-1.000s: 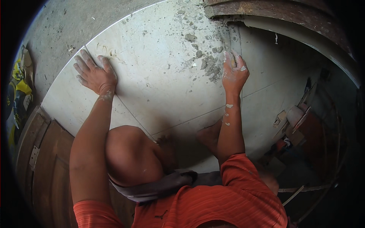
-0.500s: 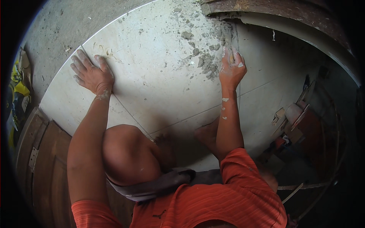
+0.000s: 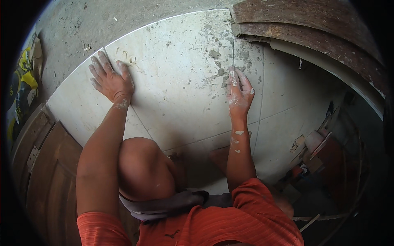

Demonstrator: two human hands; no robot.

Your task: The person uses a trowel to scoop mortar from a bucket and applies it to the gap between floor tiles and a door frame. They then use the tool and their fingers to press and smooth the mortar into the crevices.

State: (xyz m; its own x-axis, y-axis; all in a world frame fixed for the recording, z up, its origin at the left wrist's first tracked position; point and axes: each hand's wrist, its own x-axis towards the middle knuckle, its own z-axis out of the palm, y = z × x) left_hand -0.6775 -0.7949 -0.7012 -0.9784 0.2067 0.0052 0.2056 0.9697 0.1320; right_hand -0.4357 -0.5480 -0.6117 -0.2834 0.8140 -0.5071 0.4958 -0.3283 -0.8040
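My left hand (image 3: 111, 81) lies flat with spread fingers on the pale floor tiles (image 3: 172, 90), near their far left edge. Dried grey-white smears coat its fingertips and wrist. My right hand (image 3: 240, 95) is closed, its thumb and fingers drawn together low over the tiles. Whatever it grips, if anything, is hidden by the fingers. Grey mortar crumbs (image 3: 214, 54) lie scattered beyond and beside that hand. From its fingertips a thin dark line (image 3: 233, 53) runs away from me across the tiles. More pale smears mark my right forearm.
Brown wooden boards (image 3: 303, 24) overhang the tiles at the far right. Rough grey concrete (image 3: 94, 24) borders them at the far left. A wooden panel (image 3: 57, 180) lies near left, below yellow-and-black packaging (image 3: 26, 78). Assorted items (image 3: 316, 143) stand in shadow at right.
My right hand has moved left and slightly nearer across the tiles, off the joint it was over. My left hand stays flat in place. The whole view has shifted a little.
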